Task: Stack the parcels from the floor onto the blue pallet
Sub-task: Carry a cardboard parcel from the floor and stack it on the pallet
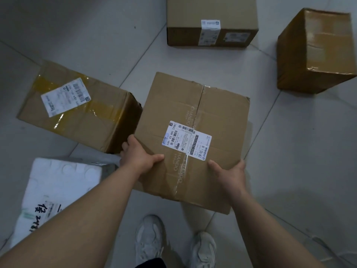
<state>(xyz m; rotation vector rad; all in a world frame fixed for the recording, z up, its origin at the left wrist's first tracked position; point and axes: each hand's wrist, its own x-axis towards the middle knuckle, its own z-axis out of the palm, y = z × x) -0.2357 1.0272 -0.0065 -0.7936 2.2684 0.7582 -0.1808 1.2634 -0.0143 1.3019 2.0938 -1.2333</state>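
A: Five parcels in view, counted: four brown boxes and one white parcel.

B: Straight ahead, the middle box, just beyond the toes, caught between both hands. One white label on top, one strip of clear tape down the seam.

A: There, the left hand on its left edge. Thumb across the top, fingers curled down the side, gripping.

B: And the right hand on the near-right edge. Thumb flat on top, fingers wrapped round the side, mostly hidden. Two hands, one box.

A: On the tiles or off them?

B: Hard to tell from up here. Shadow under the near edge, nothing surer.

A: Just left of it, the taped box, corner close to the middle one. Yellowish tape, one label.

B: Far side, the far box, cut off by the top edge, two labels showing.

A: Far right, the right box, well apart, glossy tape over the top.

B: Near left, that white one again, partly under the left forearm, black handwriting on it.

A: Two pale shoes at the near edge, left shoe and right shoe, on the grey floor.
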